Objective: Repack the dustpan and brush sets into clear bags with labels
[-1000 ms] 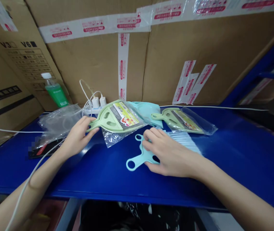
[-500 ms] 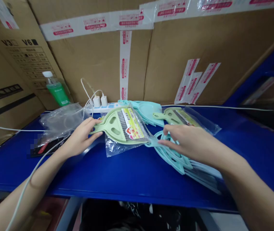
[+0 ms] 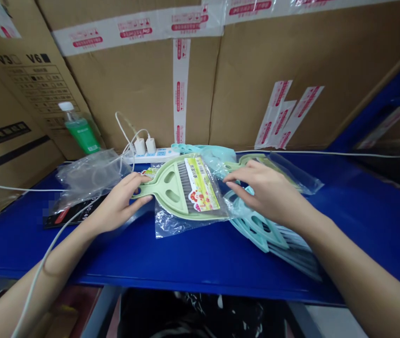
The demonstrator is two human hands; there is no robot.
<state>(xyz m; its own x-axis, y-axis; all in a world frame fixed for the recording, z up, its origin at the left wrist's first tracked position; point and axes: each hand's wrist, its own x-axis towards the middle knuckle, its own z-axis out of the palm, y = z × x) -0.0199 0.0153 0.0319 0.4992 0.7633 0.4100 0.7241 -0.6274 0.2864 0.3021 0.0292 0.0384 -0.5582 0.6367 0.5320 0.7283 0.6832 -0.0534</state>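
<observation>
My left hand point(image 3: 117, 204) grips the handle of a green dustpan set point(image 3: 182, 188) in a clear plastic bag with a yellow label, lying on the blue shelf point(image 3: 192, 256). My right hand point(image 3: 268, 190) holds a teal brush point(image 3: 261, 227) by its handle, its bristles pointing toward the lower right, right next to the bagged set. Behind my right hand lies a second bagged green set point(image 3: 277, 171), partly hidden. A teal dustpan point(image 3: 207, 152) peeks out behind the first bag.
Taped cardboard boxes point(image 3: 143, 84) form a wall at the back. A green bottle point(image 3: 80, 129) stands at the back left, a white power strip point(image 3: 154, 154) with chargers beside it. Crumpled empty plastic bags point(image 3: 87, 176) and a dark booklet point(image 3: 69, 213) lie left.
My right hand lifted the teal brush off the shelf and swung it right and back, next to the bagged set. My left hand pulled the bagged green set slightly nearer.
</observation>
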